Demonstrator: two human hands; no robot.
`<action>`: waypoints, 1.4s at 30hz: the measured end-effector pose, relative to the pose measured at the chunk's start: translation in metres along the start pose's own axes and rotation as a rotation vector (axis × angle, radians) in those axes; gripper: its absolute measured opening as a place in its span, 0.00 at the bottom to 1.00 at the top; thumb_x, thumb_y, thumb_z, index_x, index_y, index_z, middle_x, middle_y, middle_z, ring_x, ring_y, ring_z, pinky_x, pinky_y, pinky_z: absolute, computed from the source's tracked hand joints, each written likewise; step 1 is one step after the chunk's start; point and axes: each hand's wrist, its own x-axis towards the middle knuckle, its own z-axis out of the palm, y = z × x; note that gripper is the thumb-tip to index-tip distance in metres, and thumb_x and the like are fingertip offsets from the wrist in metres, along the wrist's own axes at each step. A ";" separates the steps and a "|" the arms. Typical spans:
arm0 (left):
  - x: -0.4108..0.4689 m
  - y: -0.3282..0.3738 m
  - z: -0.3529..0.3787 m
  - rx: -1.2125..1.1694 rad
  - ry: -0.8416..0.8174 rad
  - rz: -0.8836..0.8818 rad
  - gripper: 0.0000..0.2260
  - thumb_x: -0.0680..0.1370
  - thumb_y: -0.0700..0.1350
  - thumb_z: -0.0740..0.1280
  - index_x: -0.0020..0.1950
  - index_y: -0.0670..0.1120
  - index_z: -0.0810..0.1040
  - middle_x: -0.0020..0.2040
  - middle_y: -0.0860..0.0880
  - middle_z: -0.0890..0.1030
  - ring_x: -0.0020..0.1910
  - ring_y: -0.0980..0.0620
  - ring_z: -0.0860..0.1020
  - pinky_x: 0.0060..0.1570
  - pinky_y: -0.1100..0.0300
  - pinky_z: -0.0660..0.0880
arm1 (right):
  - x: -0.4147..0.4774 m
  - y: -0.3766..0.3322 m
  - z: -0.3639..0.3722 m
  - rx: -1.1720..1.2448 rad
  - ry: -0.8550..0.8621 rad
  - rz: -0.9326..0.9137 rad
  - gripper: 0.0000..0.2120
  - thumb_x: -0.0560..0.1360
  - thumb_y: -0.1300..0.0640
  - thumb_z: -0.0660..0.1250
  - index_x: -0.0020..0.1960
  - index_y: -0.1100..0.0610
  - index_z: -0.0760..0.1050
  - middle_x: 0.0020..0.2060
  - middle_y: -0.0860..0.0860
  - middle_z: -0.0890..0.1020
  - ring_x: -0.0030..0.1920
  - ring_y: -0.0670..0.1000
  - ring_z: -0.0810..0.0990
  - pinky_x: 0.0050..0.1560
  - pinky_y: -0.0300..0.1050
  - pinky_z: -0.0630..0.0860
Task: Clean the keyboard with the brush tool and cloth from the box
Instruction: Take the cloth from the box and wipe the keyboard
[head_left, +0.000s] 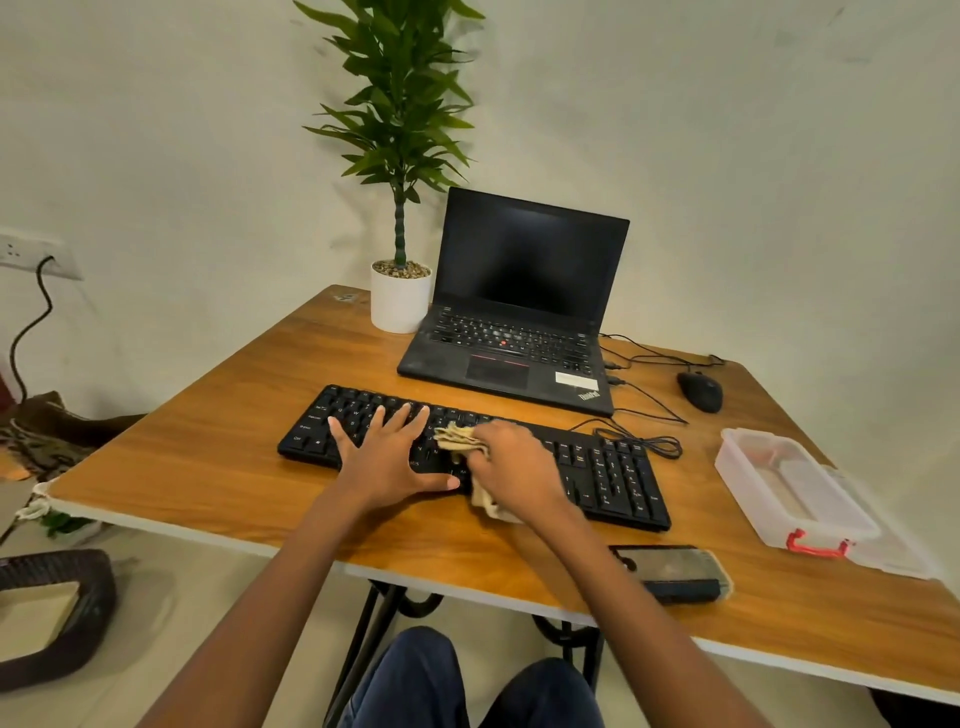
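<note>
Wooden table (208, 457) against a pale wall; laptop (519, 312), potted plant (400, 299) and mouse (700, 392) at the back. keyboard (613, 467) sits in front of the laptop, long axis running left to right, right end angled slightly toward the person. left hand (389, 457) lies flat on the left half of the keys, fingers straight and spread, holding nothing; reads as bracing. right hand (514, 467) is curled round a bunched tan cloth (457, 436), pressed on the keys about mid-board, just beside the left thumb. Looks like the wipe step. Arrow cluster and numpad lie to the right of the cloth along the long axis, so the right hand is the nearer one and the sweep would go rightward, clear of the left hand. Clear box (750, 496) with a red latch sits well apart at the right. Dark flat item (672, 571) near the front edge could be the brush tool; can't tell.
</note>
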 end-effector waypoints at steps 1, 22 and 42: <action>-0.002 -0.006 -0.002 -0.064 0.035 0.007 0.43 0.70 0.67 0.64 0.77 0.54 0.47 0.78 0.52 0.49 0.76 0.47 0.43 0.60 0.31 0.28 | 0.007 -0.014 0.006 0.044 0.008 -0.015 0.08 0.77 0.59 0.58 0.50 0.59 0.76 0.47 0.50 0.77 0.41 0.46 0.73 0.36 0.38 0.73; -0.056 -0.019 -0.019 -0.569 -0.041 0.109 0.15 0.74 0.43 0.71 0.59 0.54 0.76 0.51 0.61 0.76 0.41 0.67 0.76 0.40 0.74 0.71 | 0.004 -0.007 -0.019 0.381 -0.563 0.016 0.14 0.71 0.65 0.66 0.56 0.61 0.78 0.39 0.47 0.79 0.37 0.44 0.75 0.38 0.35 0.71; -0.065 0.005 -0.001 -0.289 0.266 0.226 0.05 0.76 0.48 0.67 0.52 0.55 0.78 0.49 0.61 0.75 0.49 0.62 0.73 0.47 0.68 0.71 | -0.072 0.022 -0.013 0.171 -0.055 0.122 0.08 0.75 0.47 0.64 0.51 0.49 0.76 0.46 0.42 0.72 0.47 0.41 0.71 0.47 0.35 0.73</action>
